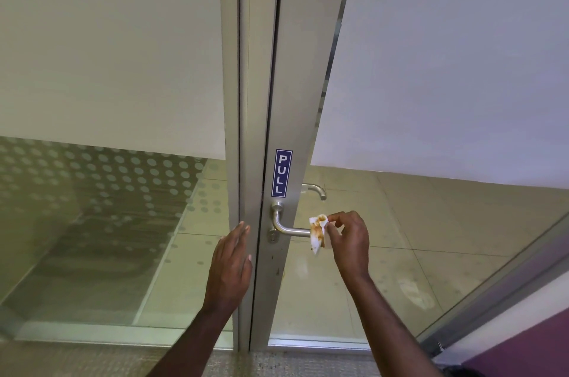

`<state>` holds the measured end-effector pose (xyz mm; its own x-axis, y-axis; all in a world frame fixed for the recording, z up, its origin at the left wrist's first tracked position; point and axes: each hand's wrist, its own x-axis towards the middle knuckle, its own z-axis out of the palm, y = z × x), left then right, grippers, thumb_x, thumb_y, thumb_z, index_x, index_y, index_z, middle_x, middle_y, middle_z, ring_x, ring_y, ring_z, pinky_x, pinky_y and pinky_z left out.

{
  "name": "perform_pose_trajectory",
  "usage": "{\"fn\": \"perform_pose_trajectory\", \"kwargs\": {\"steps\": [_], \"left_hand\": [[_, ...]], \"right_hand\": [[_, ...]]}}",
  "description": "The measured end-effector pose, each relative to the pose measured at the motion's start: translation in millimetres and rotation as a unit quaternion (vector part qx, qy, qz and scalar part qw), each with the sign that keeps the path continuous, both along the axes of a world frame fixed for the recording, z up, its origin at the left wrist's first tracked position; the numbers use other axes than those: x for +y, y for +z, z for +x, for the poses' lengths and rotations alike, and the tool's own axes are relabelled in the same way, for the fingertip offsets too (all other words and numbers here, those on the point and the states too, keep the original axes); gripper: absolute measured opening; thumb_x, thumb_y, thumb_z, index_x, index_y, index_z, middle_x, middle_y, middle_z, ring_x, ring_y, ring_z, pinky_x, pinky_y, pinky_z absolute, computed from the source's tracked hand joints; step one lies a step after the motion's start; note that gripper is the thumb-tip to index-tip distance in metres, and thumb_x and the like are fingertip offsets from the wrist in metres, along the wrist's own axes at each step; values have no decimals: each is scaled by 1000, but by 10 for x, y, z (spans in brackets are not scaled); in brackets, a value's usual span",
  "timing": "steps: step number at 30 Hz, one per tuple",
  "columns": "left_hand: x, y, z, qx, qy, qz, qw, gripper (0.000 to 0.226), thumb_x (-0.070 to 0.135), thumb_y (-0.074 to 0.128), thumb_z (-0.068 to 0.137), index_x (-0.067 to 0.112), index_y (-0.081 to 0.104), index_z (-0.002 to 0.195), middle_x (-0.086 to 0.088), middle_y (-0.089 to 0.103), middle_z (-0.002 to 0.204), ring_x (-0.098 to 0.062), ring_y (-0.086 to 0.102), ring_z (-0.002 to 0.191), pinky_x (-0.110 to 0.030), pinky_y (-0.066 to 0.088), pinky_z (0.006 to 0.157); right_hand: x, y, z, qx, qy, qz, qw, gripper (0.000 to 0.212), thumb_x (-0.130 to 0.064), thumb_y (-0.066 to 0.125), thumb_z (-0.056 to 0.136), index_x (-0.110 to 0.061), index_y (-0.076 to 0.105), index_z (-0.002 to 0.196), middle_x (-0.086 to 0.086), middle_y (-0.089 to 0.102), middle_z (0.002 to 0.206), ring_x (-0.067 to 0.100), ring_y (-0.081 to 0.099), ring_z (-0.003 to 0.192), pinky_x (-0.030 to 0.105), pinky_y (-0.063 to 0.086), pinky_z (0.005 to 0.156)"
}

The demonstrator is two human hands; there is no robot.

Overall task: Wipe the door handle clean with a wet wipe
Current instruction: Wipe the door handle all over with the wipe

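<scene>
A brushed metal lever door handle sticks out from the aluminium door frame below a blue PULL sign. My right hand pinches a white wet wipe stained brown-orange. The wipe hangs at the free end of the lever and covers its tip. My left hand is flat with fingers apart, resting against the fixed frame post to the left of the door edge. A second handle on the far side shows through the glass.
Frosted glass panels fill the upper halves of the door and the left side panel. A dotted film covers the lower left glass. Beige floor tiles show through the door. A purple wall stands at the lower right.
</scene>
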<state>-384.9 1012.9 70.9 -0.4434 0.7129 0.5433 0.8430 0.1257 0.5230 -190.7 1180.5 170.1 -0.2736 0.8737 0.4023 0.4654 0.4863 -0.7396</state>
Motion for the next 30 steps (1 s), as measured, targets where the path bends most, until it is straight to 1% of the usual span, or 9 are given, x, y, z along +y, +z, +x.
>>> {"fn": "perform_pose_trajectory", "kwargs": {"steps": [6,9,11,13,17,21,23,24,30], "left_hand": [[-20,15,-90,-5,10,-10,1000,59,17,46,97,12,38,156,-4,37,163,-19,36,150,-47,33,121],[-19,22,-102,-6,10,-5,1000,60,19,45,97,15,35,157,-1,34,165,-18,34,151,-45,31,121],[-11,39,-122,-9,13,-1,1000,62,20,45,97,17,32,158,0,31,166,-16,31,152,-43,32,121],[-2,48,-138,-13,19,-1,1000,64,20,46,97,17,30,159,-1,28,168,-15,29,153,-43,35,120],[29,41,-139,-15,26,-12,999,64,25,43,98,15,29,159,-2,25,169,-16,26,154,-47,38,119],[80,68,-80,-21,26,-12,999,64,29,40,99,15,28,160,-1,24,169,-14,27,153,-45,37,119],[93,89,-51,-24,23,-16,999,63,31,39,100,15,28,160,-2,24,169,-14,26,153,-45,38,119],[95,103,-48,-24,22,-17,999,63,31,39,100,15,28,160,-2,24,169,-13,26,153,-46,38,119],[45,156,-85,-26,25,-9,999,64,29,41,99,13,28,160,-5,23,170,-18,26,155,-48,38,119]], "right_hand": [[-9,-6,3,-157,34,125,979,7,-15,71,91,-20,74,87,-3,60,84,20,50,81,34,44,65],[3,-22,111,-230,82,180,953,22,-17,70,86,-27,75,105,-4,66,109,23,56,108,38,42,92],[71,13,195,-271,135,204,931,30,-18,68,89,-30,72,116,-7,68,122,22,54,129,46,31,114],[162,88,200,-330,161,229,902,35,-12,68,90,-32,71,119,-13,71,121,19,52,136,52,17,123],[194,146,107,-365,172,268,875,25,-17,74,87,-29,77,109,-12,78,105,19,65,122,43,6,122],[-66,109,-210,-376,160,242,880,17,-26,80,79,-28,77,96,0,78,78,19,75,89,38,16,121],[-271,108,-511,-403,126,226,878,16,-20,81,76,-25,75,90,1,68,60,20,67,60,40,26,121],[-365,114,-666,-419,109,220,874,17,-17,78,78,-23,75,93,1,67,59,20,64,56,43,28,120],[-550,166,-1044,-441,25,140,886,16,-28,53,98,-20,66,105,2,71,76,25,70,75,47,24,117]]}}
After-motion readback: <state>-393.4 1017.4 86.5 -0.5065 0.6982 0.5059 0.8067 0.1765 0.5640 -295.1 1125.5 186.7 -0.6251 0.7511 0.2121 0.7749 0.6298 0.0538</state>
